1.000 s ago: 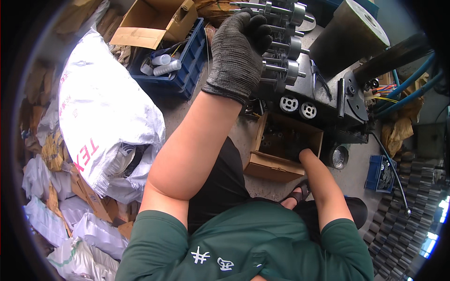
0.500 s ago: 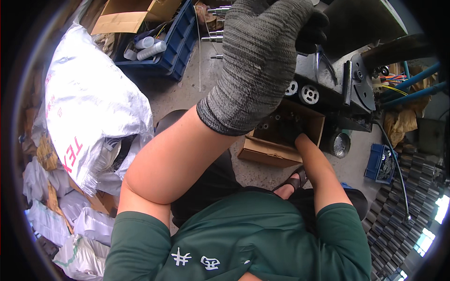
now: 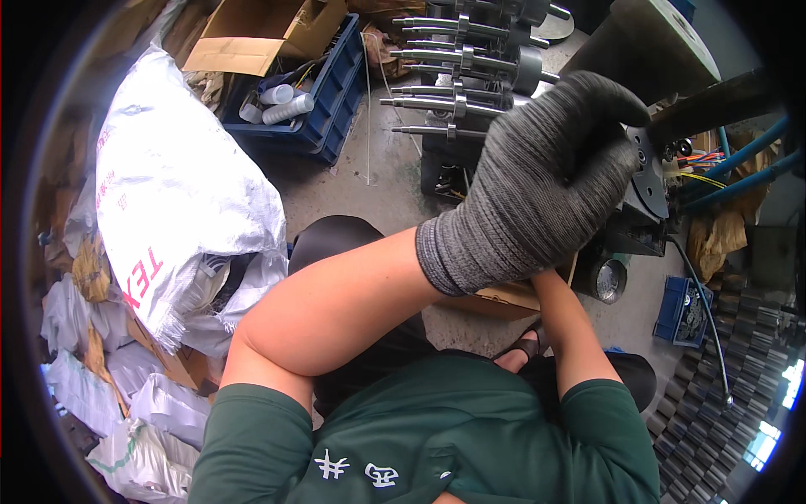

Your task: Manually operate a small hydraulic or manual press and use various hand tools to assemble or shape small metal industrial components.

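Observation:
My left hand, in a grey knit glove, is raised across the middle of the view before a dark machine. Its fingers curl toward the thumb, and whatever they hold, if anything, is hidden behind the glove. Behind this wrist my right forearm reaches down to an open cardboard box on the floor. The right hand itself is covered by the left glove, as is most of the box. Several stepped metal shafts lie side by side just beyond the left hand.
On the left bulges a white woven sack. Behind it a blue crate carries a cardboard box and white plastic cups. A small blue bin of parts, a round metal can and a black cable are at right.
My left hand has come down and to the right, nearer to me, uncovering the metal shafts and covering the right hand and box. The view has shifted slightly.

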### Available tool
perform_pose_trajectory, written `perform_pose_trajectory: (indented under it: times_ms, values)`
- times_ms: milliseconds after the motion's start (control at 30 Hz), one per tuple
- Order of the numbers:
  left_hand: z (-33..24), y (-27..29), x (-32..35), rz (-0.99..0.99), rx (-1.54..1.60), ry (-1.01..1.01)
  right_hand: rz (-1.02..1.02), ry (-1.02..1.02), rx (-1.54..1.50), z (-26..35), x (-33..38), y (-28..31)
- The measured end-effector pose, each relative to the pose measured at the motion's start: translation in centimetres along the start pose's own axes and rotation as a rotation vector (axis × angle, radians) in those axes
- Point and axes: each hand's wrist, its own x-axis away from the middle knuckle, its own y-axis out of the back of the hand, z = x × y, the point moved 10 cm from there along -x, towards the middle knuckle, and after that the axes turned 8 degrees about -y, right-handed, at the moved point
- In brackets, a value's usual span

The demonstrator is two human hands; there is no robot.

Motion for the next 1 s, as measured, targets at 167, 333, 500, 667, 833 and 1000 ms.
perform_pose_trajectory:
  times_ms: [167,333,500,667,833,1000]
  values:
    - [-0.8,-3.2,1.9,0.179,-0.201,-0.016,-0.062,0.045,0.074,-1.6,1.3,1.9]
    - [-1.2,-6.0,4.4,0.256,-0.312,-0.180,-0.141,0.109,0.132,-0.5,1.2,4.8]
    - [-2.2,-8.6,6.7,0.514,-0.499,-0.321,-0.193,0.155,0.202,-3.0,2.2,5.3]
    - [-2.0,-9.7,7.7,0.684,-0.600,-0.329,-0.223,0.198,0.270,-4.4,3.5,6.4]
    - [-5.3,-9.8,6.0,0.658,-0.662,-0.353,-0.224,0.264,0.325,-3.8,4.6,7.3]
    - [-10.4,-7.8,3.8,0.202,-0.667,-0.688,-0.216,0.243,0.386,-6.0,8.3,9.7]
